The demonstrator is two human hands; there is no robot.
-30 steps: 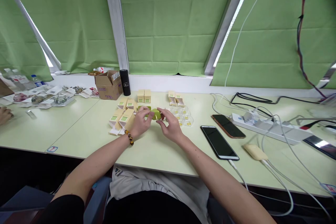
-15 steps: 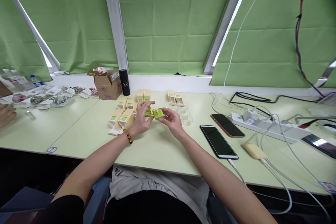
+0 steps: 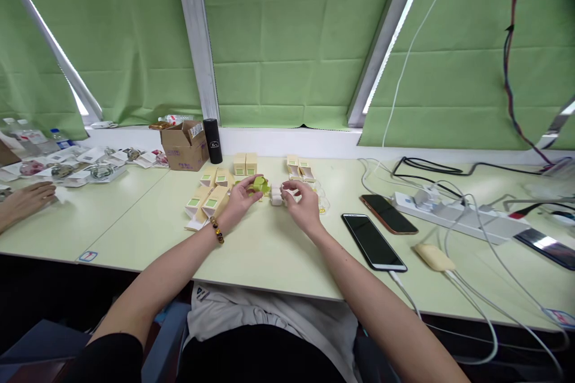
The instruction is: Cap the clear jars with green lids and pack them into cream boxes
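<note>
My left hand (image 3: 242,198) is closed around a small lime-green hollow piece (image 3: 259,185), which looks like a soft case cover. Just right of it, a small white blocky piece (image 3: 275,196) with rounded edges is held at the fingertips of my right hand (image 3: 303,206); its right part is hidden by the fingers. The green and white pieces are apart. Opened cream cartons (image 3: 216,200) with green labels lie beside my left hand. Behind my right hand is a clear plastic tray (image 3: 323,198) with small yellow bits, partly covered.
Two phones (image 3: 374,242) and a white power strip (image 3: 458,218) with tangled cables lie at right. A cardboard box (image 3: 185,146) and a black cylinder (image 3: 212,141) stand at the back. Another person's hand (image 3: 31,200) rests at far left near several packed items (image 3: 67,170).
The green piece that both hands held has left my right hand and stays in my left. A white piece now shows at my right fingertips. The other person's hand has moved right.
</note>
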